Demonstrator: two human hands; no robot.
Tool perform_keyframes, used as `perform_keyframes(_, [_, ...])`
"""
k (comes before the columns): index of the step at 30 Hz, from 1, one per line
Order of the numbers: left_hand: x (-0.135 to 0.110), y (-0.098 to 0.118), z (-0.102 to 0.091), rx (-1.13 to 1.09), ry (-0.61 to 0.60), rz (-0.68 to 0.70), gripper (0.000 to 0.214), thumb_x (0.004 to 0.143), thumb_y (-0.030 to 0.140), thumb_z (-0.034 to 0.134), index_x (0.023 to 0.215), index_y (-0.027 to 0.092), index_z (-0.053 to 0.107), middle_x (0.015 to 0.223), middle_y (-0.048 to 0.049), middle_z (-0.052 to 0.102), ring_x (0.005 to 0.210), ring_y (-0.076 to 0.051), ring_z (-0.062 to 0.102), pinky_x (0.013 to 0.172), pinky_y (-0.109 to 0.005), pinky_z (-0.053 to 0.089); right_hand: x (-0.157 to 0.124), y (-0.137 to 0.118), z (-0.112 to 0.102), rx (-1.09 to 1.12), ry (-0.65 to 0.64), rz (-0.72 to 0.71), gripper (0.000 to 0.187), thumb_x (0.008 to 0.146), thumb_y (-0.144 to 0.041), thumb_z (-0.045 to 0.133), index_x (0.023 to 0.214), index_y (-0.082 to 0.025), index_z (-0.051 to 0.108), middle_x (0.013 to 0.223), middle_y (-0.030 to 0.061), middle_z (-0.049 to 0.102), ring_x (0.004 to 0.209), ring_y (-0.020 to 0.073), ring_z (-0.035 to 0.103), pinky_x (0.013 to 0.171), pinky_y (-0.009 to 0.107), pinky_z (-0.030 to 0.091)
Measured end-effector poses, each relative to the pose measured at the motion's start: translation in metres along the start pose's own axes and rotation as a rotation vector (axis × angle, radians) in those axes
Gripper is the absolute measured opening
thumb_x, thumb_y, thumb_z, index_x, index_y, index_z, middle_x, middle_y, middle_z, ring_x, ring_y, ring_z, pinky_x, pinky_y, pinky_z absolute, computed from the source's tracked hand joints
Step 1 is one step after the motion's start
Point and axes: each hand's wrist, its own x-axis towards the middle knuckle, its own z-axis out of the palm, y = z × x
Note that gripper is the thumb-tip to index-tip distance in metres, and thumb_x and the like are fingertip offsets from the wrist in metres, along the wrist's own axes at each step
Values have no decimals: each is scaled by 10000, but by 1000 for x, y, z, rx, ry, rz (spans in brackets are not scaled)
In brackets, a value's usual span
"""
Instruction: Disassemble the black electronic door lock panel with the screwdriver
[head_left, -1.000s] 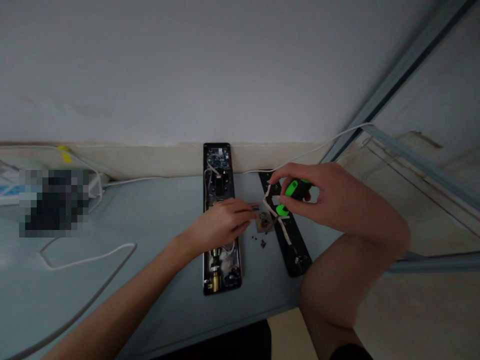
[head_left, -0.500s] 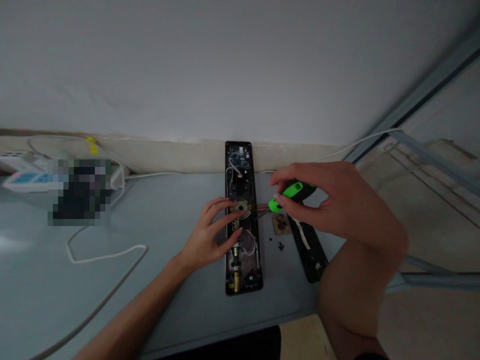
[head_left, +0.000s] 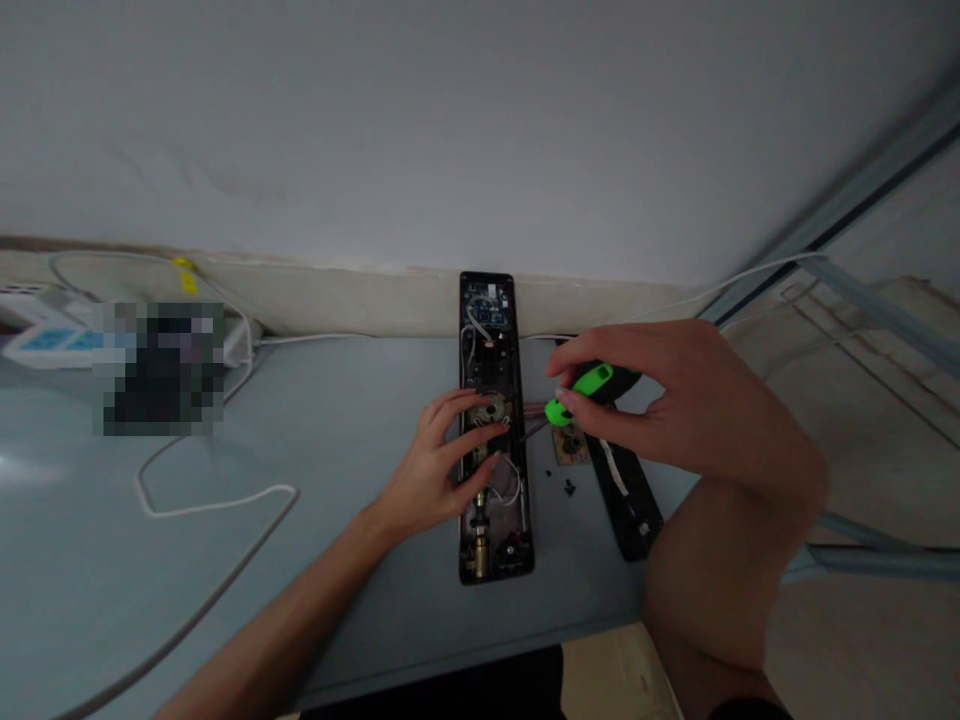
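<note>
A long black electronic door lock (head_left: 516, 515), its inside exposed, lies upright in view on the table, with a blue circuit board (head_left: 487, 305) at its far end. My left hand (head_left: 424, 475) rests on its middle, fingers spread around a round metal part (head_left: 491, 410). A green and black screwdriver (head_left: 592, 383) is gripped in my right hand (head_left: 690, 410). Its shaft points left, toward the lock's right edge; whether the tip touches anything I cannot tell. Reddish wires pass beside the shaft.
Right of the lock lie a small square plate (head_left: 571, 448), several tiny black screws (head_left: 570, 488) and a black panel (head_left: 626, 500) with a white strip. A white cable (head_left: 225, 512) curves over the left of the table, near a power strip (head_left: 52, 345). A wall stands behind.
The whole scene has shifted slightly right and up in view. Both hands keep nearly the same pose against the lock and screwdriver.
</note>
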Motion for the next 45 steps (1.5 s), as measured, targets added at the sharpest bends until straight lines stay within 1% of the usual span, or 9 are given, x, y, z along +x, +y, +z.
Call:
perform_keyframes(7, [1,1,1,13,-4,6,367,938,145,650,1292,243,654,1413,-119,535,1392,-322,450,1166,-595,405,7,4,7,33,-27,-47,105,899,-180,649,984,-195,709,875,-11,770,760,127,694,734,240,468])
perform_keyframes(18, [2,1,0,14,-25,-2,352,941,146,647,1280,239,668,1423,-119,519,1396,-332,428,1163,-618,395,8,3,8,47,-67,-27,128,903,-181,646,1009,-178,719,852,-14,756,727,103,661,728,223,431])
perform_keyframes(26, [1,1,0,6,-13,-5,365,933,131,644,1283,232,670,1422,-121,520,1402,-328,429,1171,-601,396,10,-2,10,-49,-77,-15,76,937,-237,664,937,-187,722,810,-13,731,711,122,637,691,257,393])
perform_keyframes(32, [1,0,2,9,0,1,333,926,125,651,1247,214,675,1420,-128,519,1394,-333,440,1159,-597,406,7,-14,12,-207,-86,-1,196,973,-311,649,851,-177,723,753,21,705,710,168,645,652,306,360])
perform_keyframes(35, [1,0,2,5,9,9,334,928,126,643,1247,219,666,1418,-126,521,1390,-334,447,1154,-595,413,5,-19,13,-153,-123,-6,223,989,-342,621,886,-175,729,799,27,715,745,176,661,663,310,383])
perform_keyframes(39, [-1,-1,1,11,9,8,353,936,131,639,1275,228,642,1416,-126,515,1389,-335,441,1148,-593,419,5,-18,15,-101,-135,40,362,1032,-425,537,853,-181,735,768,21,723,730,177,667,690,319,413])
perform_keyframes(42, [0,0,1,11,0,-5,394,939,136,639,1319,236,614,1416,-126,518,1391,-331,438,1158,-592,407,3,-14,15,-60,-126,29,251,1038,-281,506,1082,-210,743,913,17,773,805,166,697,751,306,451])
perform_keyframes(43, [0,0,1,8,-2,-11,415,939,136,637,1341,235,600,1414,-128,523,1391,-330,439,1161,-591,403,2,-13,15,-37,-121,15,272,1009,-215,518,1202,-223,709,989,16,778,850,162,703,787,299,466])
perform_keyframes(45, [1,0,1,1,-4,-20,451,939,139,637,1377,226,573,1408,-134,530,1390,-328,442,1166,-590,397,1,-12,14,-3,-111,-3,472,921,-124,553,1377,-236,604,1104,17,765,936,160,704,866,295,483])
